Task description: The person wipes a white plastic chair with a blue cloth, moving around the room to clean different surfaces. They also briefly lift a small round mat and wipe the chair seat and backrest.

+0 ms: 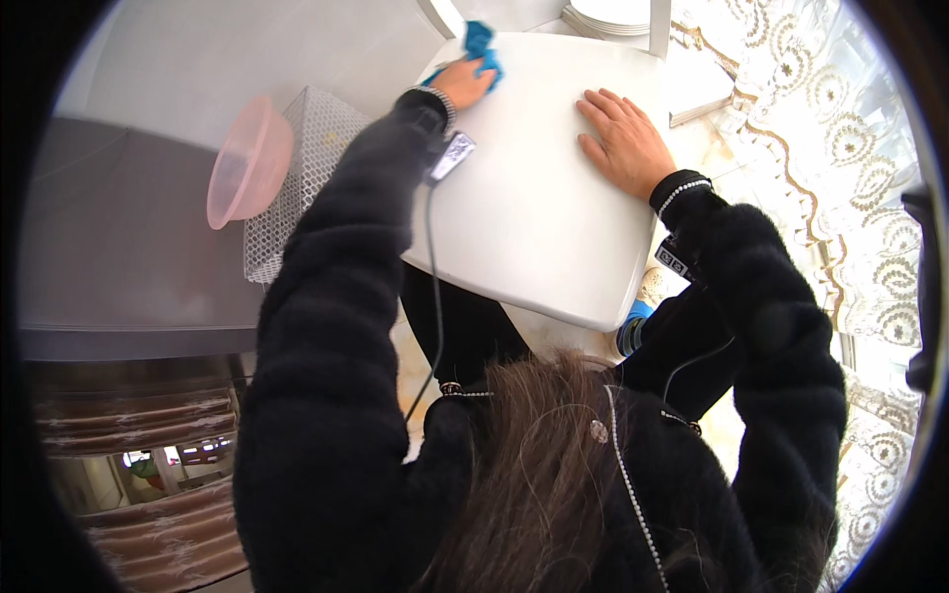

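A white chair (539, 212) stands in front of me, its seat filling the middle of the view. At the seat's far left corner my left hand (463, 84) is closed on a blue cloth (479, 42), pressing it near the base of the backrest post. Part of the cloth sticks out beyond my fingers; the rest is hidden under the hand. My right hand (628, 143) lies flat on the right side of the seat, fingers stretched out, holding nothing.
Left of the chair, a pink plastic basin (252, 163) leans on its side against a white perforated basket (282, 222), beside a dark grey surface (138, 237). White lace curtains (820, 128) hang along the right. Beyond the chair sit stacked white round items (608, 15).
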A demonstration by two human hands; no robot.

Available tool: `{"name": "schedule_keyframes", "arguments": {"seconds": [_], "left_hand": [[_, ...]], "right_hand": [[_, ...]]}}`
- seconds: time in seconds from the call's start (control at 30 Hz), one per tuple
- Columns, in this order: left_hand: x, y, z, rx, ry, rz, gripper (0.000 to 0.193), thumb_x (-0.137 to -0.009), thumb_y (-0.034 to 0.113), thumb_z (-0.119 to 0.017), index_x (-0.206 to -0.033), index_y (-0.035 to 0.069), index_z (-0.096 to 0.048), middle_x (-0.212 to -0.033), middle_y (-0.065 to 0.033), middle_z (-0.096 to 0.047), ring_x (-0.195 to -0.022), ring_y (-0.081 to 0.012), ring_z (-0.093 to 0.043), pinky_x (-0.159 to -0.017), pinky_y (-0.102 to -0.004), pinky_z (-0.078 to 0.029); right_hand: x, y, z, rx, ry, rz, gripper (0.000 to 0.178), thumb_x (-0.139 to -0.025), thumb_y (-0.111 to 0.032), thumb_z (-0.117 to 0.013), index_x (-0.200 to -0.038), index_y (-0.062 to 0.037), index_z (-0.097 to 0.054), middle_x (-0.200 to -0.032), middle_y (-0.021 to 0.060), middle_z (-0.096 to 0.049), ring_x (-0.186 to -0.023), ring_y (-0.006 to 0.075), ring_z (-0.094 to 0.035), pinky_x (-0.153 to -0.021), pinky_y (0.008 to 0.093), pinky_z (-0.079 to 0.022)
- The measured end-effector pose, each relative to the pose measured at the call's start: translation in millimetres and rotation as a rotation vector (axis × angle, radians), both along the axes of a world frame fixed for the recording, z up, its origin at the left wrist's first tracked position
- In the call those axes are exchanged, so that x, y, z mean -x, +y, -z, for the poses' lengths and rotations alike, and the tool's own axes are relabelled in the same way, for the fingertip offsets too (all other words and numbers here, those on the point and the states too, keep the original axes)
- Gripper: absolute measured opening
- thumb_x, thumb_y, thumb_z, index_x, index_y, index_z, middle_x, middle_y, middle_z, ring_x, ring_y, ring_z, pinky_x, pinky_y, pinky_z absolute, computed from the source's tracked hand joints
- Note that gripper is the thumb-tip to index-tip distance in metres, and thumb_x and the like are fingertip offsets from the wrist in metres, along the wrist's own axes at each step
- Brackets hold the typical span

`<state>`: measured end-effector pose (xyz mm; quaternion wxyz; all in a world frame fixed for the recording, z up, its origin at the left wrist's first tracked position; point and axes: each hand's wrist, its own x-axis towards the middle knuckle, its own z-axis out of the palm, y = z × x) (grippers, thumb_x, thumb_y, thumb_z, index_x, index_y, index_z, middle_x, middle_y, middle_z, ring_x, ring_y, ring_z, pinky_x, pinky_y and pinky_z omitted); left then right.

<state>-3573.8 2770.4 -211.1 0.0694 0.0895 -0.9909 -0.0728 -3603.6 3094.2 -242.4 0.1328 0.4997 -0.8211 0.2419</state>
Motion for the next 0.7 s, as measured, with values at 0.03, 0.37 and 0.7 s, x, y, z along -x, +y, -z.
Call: {"name": "schedule_keyframes", "arguments": {"seconds": [0.03, 0.37, 0.7], "left_hand": [[-17, -17, -3, -0.017, -0.061, -0.023, 0.049, -0.093, 0.044, -0.051, -0.122, 0.005, -0.059, -0.111, -0.0229, -0.064, -0.104, -0.0394, -0.06, -0.09, -0.0417, -0.046], [-222, -36, -10, -0.168, -0.112, -0.163, 0.047, -0.095, 0.026, -0.052, -0.133, -0.001, -0.046, -0.125, -0.0255, -0.056, -0.119, -0.0376, -0.051, -0.102, -0.0371, -0.038], [-5, -105, 2, -0.029, -0.174, -0.032, 0.06, -0.095, 0.042, -0.049, -0.131, -0.006, -0.045, -0.124, -0.0306, -0.055, -0.116, -0.0407, -0.054, -0.099, -0.0385, -0.041]], "right_hand": [[0, 0, 0, 0.002, 0.0, 0.002, 0.05, -0.093, -0.03, -0.046, -0.133, 0.0006, -0.048, -0.141, 0.0177, -0.045, -0.137, 0.0298, -0.034, -0.115, 0.0412, -0.024], [3, -2, 2, -0.008, 0.023, 0.021, 0.049, -0.094, -0.03, -0.046, -0.132, 0.002, -0.048, -0.14, 0.0187, -0.045, -0.136, 0.0306, -0.035, -0.115, 0.0409, -0.024], [6, -10, -1, 0.023, -0.011, 0.01, 0.047, -0.092, -0.028, -0.05, -0.13, 0.0012, -0.051, -0.139, 0.0174, -0.047, -0.135, 0.0303, -0.037, -0.114, 0.0411, -0.026]]}}
